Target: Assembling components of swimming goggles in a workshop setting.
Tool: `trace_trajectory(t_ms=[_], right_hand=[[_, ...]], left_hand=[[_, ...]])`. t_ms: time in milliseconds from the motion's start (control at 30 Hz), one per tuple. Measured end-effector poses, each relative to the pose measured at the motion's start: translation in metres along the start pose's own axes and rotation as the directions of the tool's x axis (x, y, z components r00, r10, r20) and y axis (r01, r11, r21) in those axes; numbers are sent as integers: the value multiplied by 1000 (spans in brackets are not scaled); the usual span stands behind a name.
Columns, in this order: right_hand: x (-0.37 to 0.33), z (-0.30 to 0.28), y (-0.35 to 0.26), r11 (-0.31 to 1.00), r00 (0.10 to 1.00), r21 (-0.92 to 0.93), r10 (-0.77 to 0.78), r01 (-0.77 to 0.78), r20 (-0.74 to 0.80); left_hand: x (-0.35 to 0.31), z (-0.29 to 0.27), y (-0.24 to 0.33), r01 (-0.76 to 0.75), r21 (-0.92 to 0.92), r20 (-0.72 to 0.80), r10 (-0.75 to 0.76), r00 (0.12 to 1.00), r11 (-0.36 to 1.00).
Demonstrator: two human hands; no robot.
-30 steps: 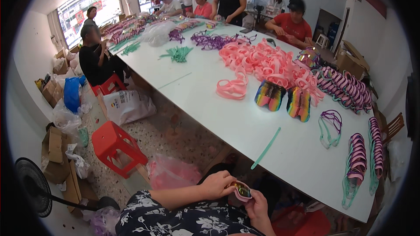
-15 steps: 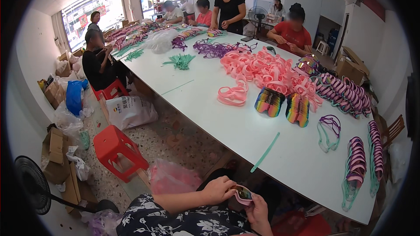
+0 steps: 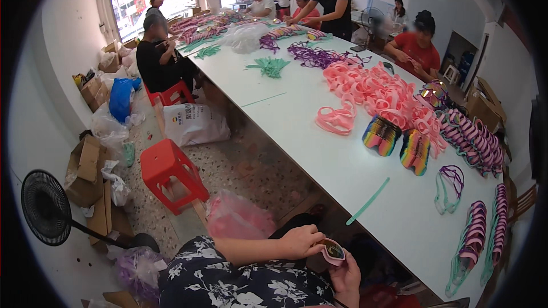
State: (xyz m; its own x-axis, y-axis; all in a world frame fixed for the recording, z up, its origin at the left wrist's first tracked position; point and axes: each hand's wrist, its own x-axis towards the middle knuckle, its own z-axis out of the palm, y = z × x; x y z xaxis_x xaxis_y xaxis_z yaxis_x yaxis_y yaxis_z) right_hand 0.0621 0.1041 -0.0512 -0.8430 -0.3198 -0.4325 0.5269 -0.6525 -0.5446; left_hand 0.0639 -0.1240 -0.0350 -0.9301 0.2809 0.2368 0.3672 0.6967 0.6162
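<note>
Low in front of me, over my lap, both hands hold a pair of pink-framed goggles (image 3: 334,251) with a dark, shiny lens. My left hand (image 3: 302,242) grips the upper left end of the frame, its fingers bent over the edge. At the lower right end, my right hand (image 3: 346,274) pinches the frame with the thumb along its side. The back of the goggles is hidden. On the table edge above the hands lies a flat green strap (image 3: 368,201). Stacks of rainbow mirrored lenses (image 3: 381,136) stand farther off, next to a heap of pink frames (image 3: 374,94).
The long white table (image 3: 297,142) runs away from me; several people sit or stand around it. Rows of assembled goggles (image 3: 472,234) lie at its right end. To my left are a red stool (image 3: 170,165), a black fan (image 3: 45,208), cardboard boxes and plastic bags.
The view has turned a little left, so the table and room sit farther right in the picture. Both hands keep their hold on the goggles, whose lens now shows more fully.
</note>
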Motion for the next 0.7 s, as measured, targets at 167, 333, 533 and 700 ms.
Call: trace_trajectory(t_ms=[167,333,533,700], right_hand=[[3,-12,8,993,994,-43,-109,110,12],[-7,0,8,961,978,-189,-206,200,-15],[-8,-12,11,995,992,-2,-98,98,-79],[-13,2,18,986,984,-55,-161,157,-76]], left_hand=[[3,6,-4,-11,2,3,11,1000,1000],[8,13,3,78,5,-23,-78,997,997],[6,18,-3,-34,96,-96,43,994,995],[6,30,1,-42,139,-167,65,984,989]])
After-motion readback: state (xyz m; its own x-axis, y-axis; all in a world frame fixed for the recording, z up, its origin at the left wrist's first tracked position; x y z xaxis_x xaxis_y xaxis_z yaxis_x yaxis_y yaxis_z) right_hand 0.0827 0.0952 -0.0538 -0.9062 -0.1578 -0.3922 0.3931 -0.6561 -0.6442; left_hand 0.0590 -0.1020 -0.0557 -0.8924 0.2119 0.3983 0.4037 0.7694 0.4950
